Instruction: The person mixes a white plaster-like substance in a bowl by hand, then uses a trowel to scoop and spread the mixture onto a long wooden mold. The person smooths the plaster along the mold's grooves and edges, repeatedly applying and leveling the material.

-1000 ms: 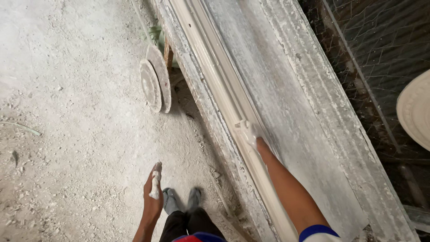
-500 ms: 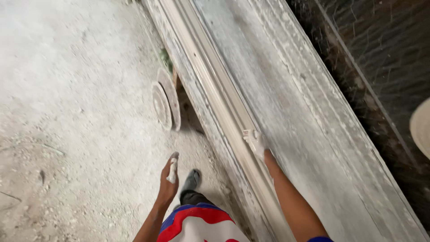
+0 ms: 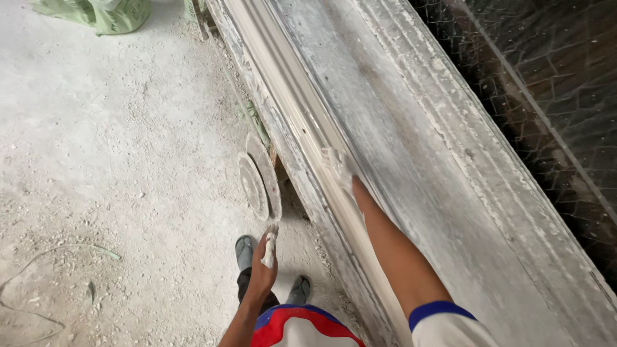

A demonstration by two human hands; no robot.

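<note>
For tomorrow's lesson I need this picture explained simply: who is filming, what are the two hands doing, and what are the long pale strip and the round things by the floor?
There is no machine here. A person wears a camera on the head, so the view looks down past their own arms and feet.

The right hand, coated in white dust or plaster, lies flat on a long pale moulded strip that runs along a dusty workbench. The hand is open, pressing or wiping rather than gripping.

The left hand hangs by the person's side and is closed around a small white-smeared tool; its exact kind is too small to tell.

Two round disc-shaped pieces lean against the side of the bench. The concrete floor is gritty, a green sack lies at the top, and wire mesh covers the dark area on the right.
</note>
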